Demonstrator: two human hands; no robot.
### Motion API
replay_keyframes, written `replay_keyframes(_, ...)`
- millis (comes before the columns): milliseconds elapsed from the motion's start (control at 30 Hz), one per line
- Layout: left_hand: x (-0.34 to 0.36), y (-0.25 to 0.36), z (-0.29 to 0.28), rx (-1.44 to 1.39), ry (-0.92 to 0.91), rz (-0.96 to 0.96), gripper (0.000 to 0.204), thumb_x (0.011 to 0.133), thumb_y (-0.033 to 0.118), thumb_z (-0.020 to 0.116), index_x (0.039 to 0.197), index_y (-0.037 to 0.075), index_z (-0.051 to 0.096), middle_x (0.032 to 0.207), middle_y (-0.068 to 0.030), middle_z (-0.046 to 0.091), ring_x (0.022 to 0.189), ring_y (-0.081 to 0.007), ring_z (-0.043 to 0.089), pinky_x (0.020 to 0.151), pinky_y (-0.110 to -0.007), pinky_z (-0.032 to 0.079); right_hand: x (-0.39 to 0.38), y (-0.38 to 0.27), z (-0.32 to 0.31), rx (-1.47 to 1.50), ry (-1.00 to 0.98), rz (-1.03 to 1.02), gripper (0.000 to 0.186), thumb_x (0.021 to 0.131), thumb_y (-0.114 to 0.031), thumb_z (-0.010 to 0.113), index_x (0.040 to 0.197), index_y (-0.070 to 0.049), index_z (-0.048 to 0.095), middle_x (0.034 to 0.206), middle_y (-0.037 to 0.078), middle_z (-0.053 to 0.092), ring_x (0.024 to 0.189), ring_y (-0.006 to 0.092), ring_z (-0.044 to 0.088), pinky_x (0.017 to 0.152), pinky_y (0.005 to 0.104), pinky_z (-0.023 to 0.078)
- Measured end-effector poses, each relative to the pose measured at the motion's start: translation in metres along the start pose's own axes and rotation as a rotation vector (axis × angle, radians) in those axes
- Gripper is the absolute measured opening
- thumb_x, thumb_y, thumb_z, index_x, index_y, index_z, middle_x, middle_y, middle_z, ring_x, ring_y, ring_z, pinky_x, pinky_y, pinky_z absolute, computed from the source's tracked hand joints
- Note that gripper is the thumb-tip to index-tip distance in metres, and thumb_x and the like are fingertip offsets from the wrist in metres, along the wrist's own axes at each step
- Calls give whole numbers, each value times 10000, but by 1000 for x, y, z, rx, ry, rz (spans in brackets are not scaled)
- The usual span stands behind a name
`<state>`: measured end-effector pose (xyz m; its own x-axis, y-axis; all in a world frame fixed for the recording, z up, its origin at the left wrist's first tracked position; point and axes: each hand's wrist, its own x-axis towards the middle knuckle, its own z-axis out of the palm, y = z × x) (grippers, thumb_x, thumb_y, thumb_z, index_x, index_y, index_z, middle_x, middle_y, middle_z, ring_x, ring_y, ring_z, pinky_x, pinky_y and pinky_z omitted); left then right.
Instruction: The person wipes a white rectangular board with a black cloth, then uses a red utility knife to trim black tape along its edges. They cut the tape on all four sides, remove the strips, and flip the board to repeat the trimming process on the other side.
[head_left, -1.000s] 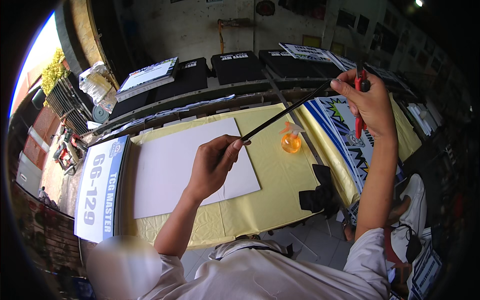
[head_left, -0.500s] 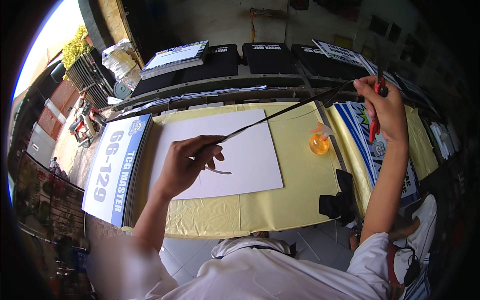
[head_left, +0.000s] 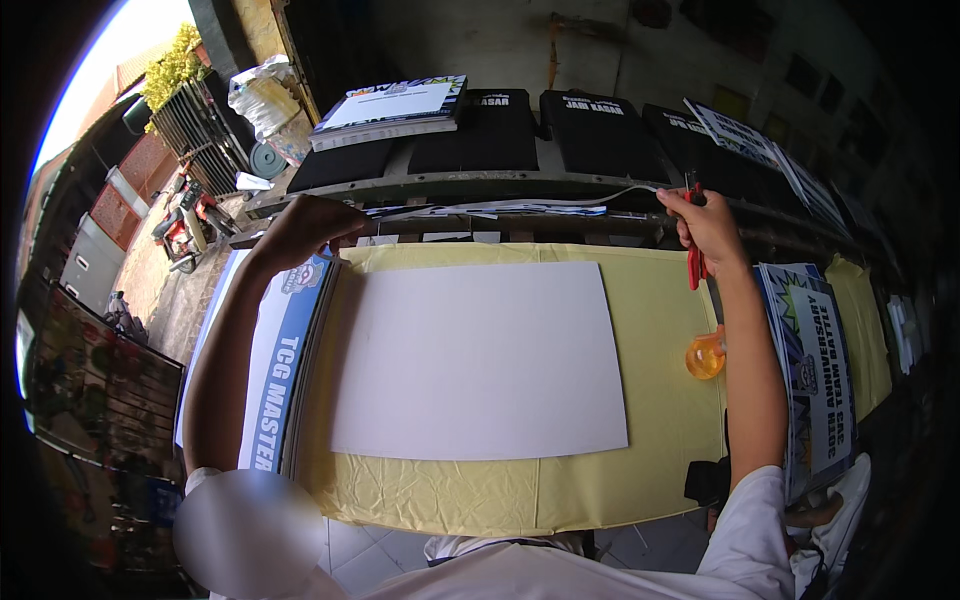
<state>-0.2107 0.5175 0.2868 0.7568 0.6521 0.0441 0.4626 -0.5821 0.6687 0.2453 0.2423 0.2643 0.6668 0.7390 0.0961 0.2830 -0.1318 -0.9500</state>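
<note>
My left hand point(head_left: 312, 232) is closed at the far left of the table, its fingertips pinched at one end of a long thin strip point(head_left: 560, 203). The strip looks pale along its length and runs across the table's far edge to my right hand point(head_left: 708, 235). There my thumb and finger pinch its other end. Within that same hand sit red-handled scissors point(head_left: 695, 262), pointing up. Between my arms a large white board point(head_left: 480, 360) lies flat on a yellow cloth-like cover point(head_left: 655, 400).
A stack of printed boards point(head_left: 283, 360) stands by my left arm, another point(head_left: 815, 370) beyond my right. An orange spray bottle point(head_left: 704, 357) and a black cloth piece point(head_left: 706, 484) are near my right forearm. Black padded panels point(head_left: 600, 135) line the back. A motorbike point(head_left: 190, 225) stands outside.
Both hands have moved: the left far and leftward, the right slightly leftward and lower. The strip, dark and slanting above the board before, now spans the far edge and looks pale.
</note>
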Motion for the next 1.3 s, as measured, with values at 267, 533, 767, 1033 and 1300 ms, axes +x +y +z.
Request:
replay_keyframes(267, 162, -126, -35, 111, -113, -200, 214, 945, 229, 694, 917, 21, 738, 688, -16, 609, 613, -90, 575, 578, -281, 467, 132, 86, 110, -67, 7, 183, 270, 869, -253, 816, 903, -26, 673, 757, 26, 626, 529, 76, 533, 460, 251, 408)
replay_keyframes(533, 244, -300, 84, 145, 100, 53, 237, 848, 295, 782, 877, 60, 779, 847, -122, 747, 778, -256, 724, 727, -383, 555, 212, 221, 191, -517, 107, 128, 252, 830, -227, 838, 851, -31, 681, 671, 59, 641, 568, 177, 633, 536, 336, 496)
replay_keyframes(767, 221, -308, 98, 458, 292, 289, 200, 859, 326, 758, 931, 139, 761, 1096, -59, 687, 1087, -293, 637, 924, -417, 488, 209, 233, 217, -839, 209, -57, 276, 800, -209, 838, 910, -17, 675, 866, 166, 718, 846, 331, 704, 779, 435, 543)
replay_keyframes(1033, 214, -308, 84, 775, 228, 494, 127, 824, 256, 722, 917, 173, 750, 1000, -14, 651, 1065, -222, 584, 948, -370, 461, 213, 234, 226, -953, 225, -212, 261, 812, -174, 812, 962, -19, 664, 1004, 207, 716, 999, 401, 677, 848, 476, 543)
replay_keyframes(1300, 184, -312, 65, 629, 232, 228, 130, 857, 275, 738, 863, 149, 770, 994, -67, 686, 1056, -277, 636, 925, -391, 511, 205, 253, 210, -599, 245, -288, 329, 813, -138, 805, 1061, -35, 615, 967, 155, 685, 934, 356, 673, 807, 454, 522)
